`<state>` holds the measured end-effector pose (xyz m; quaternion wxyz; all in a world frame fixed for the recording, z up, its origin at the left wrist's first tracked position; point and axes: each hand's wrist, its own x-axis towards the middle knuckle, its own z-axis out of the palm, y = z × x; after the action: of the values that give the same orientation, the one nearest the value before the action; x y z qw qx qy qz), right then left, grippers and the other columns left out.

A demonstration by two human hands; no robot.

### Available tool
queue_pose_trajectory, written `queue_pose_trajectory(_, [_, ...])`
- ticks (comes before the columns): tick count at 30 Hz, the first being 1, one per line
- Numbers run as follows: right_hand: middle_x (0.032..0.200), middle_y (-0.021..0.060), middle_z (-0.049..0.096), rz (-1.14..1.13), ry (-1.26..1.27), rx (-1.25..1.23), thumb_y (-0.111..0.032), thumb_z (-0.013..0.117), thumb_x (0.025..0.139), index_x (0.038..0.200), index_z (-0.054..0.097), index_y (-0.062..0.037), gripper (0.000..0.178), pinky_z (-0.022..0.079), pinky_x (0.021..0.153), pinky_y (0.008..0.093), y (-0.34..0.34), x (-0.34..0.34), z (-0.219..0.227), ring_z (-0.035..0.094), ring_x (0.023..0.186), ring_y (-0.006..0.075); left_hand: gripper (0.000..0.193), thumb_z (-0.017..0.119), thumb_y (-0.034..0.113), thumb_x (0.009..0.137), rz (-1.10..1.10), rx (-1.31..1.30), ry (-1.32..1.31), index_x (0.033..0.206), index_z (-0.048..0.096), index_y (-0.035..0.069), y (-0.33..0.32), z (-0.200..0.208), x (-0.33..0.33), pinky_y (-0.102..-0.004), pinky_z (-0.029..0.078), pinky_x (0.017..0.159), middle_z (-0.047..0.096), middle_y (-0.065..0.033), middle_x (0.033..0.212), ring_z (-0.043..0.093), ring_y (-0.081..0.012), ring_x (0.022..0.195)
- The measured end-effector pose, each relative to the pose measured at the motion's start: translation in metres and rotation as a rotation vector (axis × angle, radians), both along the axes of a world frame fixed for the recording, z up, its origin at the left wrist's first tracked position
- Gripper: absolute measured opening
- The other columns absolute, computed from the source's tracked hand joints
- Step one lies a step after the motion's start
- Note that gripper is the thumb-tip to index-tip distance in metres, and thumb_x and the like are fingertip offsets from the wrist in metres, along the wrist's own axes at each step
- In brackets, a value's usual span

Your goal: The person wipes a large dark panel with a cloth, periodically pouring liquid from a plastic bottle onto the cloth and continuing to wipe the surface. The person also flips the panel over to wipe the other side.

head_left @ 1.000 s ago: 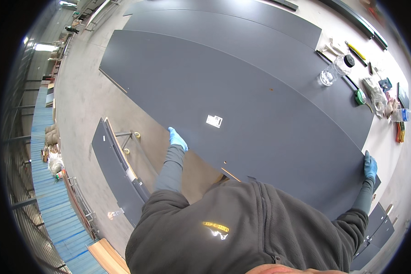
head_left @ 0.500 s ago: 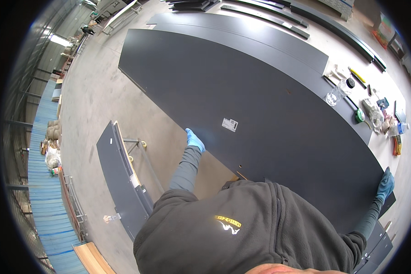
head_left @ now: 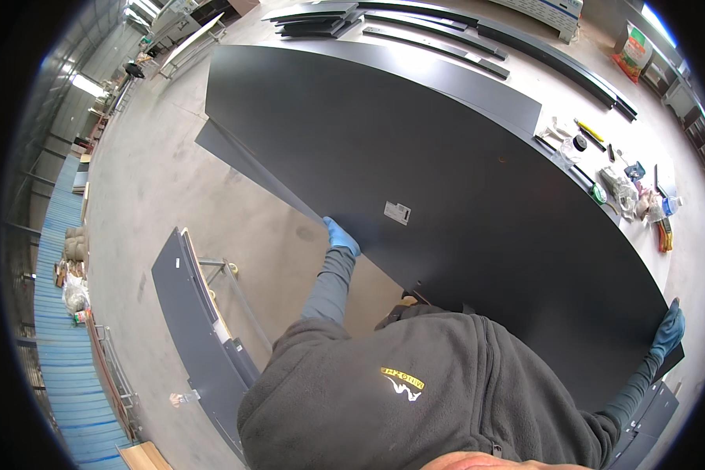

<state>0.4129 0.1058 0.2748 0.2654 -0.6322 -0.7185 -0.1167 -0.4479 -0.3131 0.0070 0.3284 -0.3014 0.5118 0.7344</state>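
Note:
A large dark grey panel (head_left: 462, 164) stretches across the table in front of me, with a white label (head_left: 397, 213) on its face. My left hand (head_left: 341, 237), in a blue glove, is closed on its near edge. At its right end my right hand (head_left: 669, 329), also gloved, grips the edge, its far-side fingers partly hidden. The panel is tilted, its near left edge raised. Under that edge another dark panel (head_left: 247, 164) shows. A further dark panel (head_left: 478, 88) lies beyond it on the white table (head_left: 525, 66).
On the table's right lie a clear bottle (head_left: 565, 153), a yellow-handled tool (head_left: 590, 130), a green tape measure (head_left: 598, 193) and crumpled gloves (head_left: 622, 190). Dark strips (head_left: 439, 52) line the far side. Left of me, more dark panels (head_left: 192, 313) rest on a wheeled frame (head_left: 232, 269).
The held panel's near left edge has come up, exposing the panel below. Both hands keep their grip. The whole view has shifted slightly.

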Motion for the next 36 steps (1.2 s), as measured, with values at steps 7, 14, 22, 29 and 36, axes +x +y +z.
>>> queue_pose_trajectory(7, [0.084,0.0211,0.070,-0.096,0.122,0.182,-0.062,0.051,0.113,0.099,0.076,0.0062,0.074,0.049,0.080,0.0447,-0.046,0.008,0.075,0.064,0.081,0.0335,0.099,0.031,0.086,0.102,-0.111,0.230,0.096,0.169,0.042,0.014,0.035,0.014,0.008,-0.0498,0.024,0.134,0.041,-0.0114,0.175,0.039,-0.0332,0.159])
queue_pose_trajectory(14, [0.083,0.0086,0.070,0.000,0.377,0.324,-0.044,0.057,0.116,0.093,0.073,0.0018,0.054,0.052,0.073,0.0375,-0.077,0.033,0.078,0.062,0.075,0.0181,0.103,0.028,0.090,0.100,-0.209,0.136,0.075,0.167,0.044,0.013,0.090,0.104,0.002,-0.0512,0.033,0.127,0.048,-0.0097,0.169,0.045,-0.0320,0.151])
queue_pose_trajectory(22, [0.071,0.0038,0.055,0.152,0.367,0.385,-0.026,0.047,0.119,0.076,0.056,-0.0044,0.050,0.042,0.065,0.0332,-0.089,-0.006,0.034,0.053,0.066,0.0144,0.091,0.055,0.091,0.094,-0.195,0.162,0.549,0.146,0.056,0.016,0.088,0.305,-0.054,-0.0570,0.046,0.101,0.052,-0.0094,0.133,0.049,-0.0282,0.114])
queue_pose_trajectory(29, [0.078,0.0086,0.066,0.277,0.284,0.539,-0.022,0.047,0.118,0.083,0.064,0.0014,0.046,0.058,0.100,0.0484,-0.120,-0.046,0.052,0.062,0.075,0.0187,0.077,0.068,0.081,0.092,-0.388,0.020,0.647,0.137,0.066,0.019,0.082,0.355,-0.053,-0.0838,0.031,0.106,0.058,-0.0074,0.115,0.053,-0.0349,0.112])
queue_pose_trajectory(36, [0.115,0.0188,0.078,-0.101,0.498,0.614,-0.010,0.069,0.106,0.119,0.068,0.0069,0.021,0.060,0.102,0.0387,-0.179,-0.079,0.056,0.074,0.102,0.0249,0.058,0.072,0.046,0.098,-0.422,0.066,0.595,0.144,0.064,0.012,0.038,0.354,-0.069,-0.0592,0.054,0.104,0.069,-0.0122,0.135,0.067,-0.0341,0.125])
